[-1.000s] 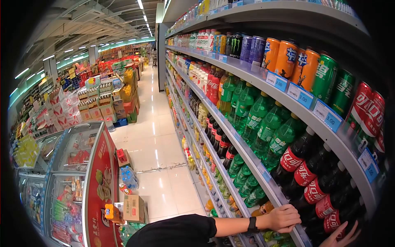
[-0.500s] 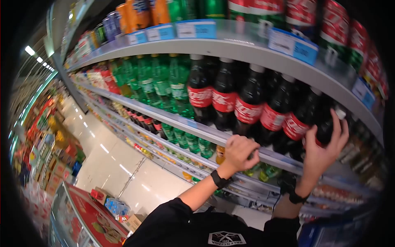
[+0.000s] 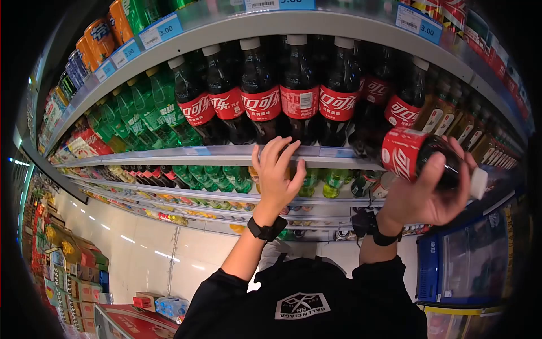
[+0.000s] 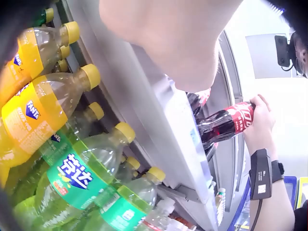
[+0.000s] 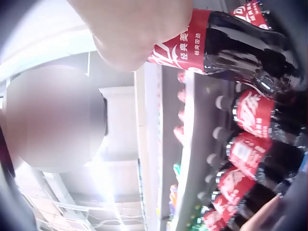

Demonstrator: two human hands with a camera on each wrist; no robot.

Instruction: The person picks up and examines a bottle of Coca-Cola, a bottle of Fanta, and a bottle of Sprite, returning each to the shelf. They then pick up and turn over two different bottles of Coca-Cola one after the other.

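My right hand [image 3: 432,195] grips a cola bottle [image 3: 402,151] by its upper part, in front of the shelf. The bottle lies tilted almost on its side, with its white cap pointing right and its base toward the shelf. In the right wrist view the dark lower half of this bottle [image 5: 240,45] shows below its red label. My left hand [image 3: 276,175] is at the shelf's front edge [image 3: 220,152], fingers spread and slightly bent, fingertips right at the rim. Behind it stands a row of upright cola bottles [image 3: 259,104] with red labels.
Green soda bottles [image 3: 161,110] stand left of the cola, and amber drink bottles [image 3: 451,121] stand to the right. Cans and price tags [image 3: 418,24] line the shelf above. Orange and green Fanta bottles [image 4: 79,173] sit on the shelf below. A blue-framed cooler [image 3: 468,265] is at the right.
My right hand has drawn a cola bottle out of the row and tipped it sideways. The left hand has loosened its hold on the shelf edge. The head view has swung to the right.
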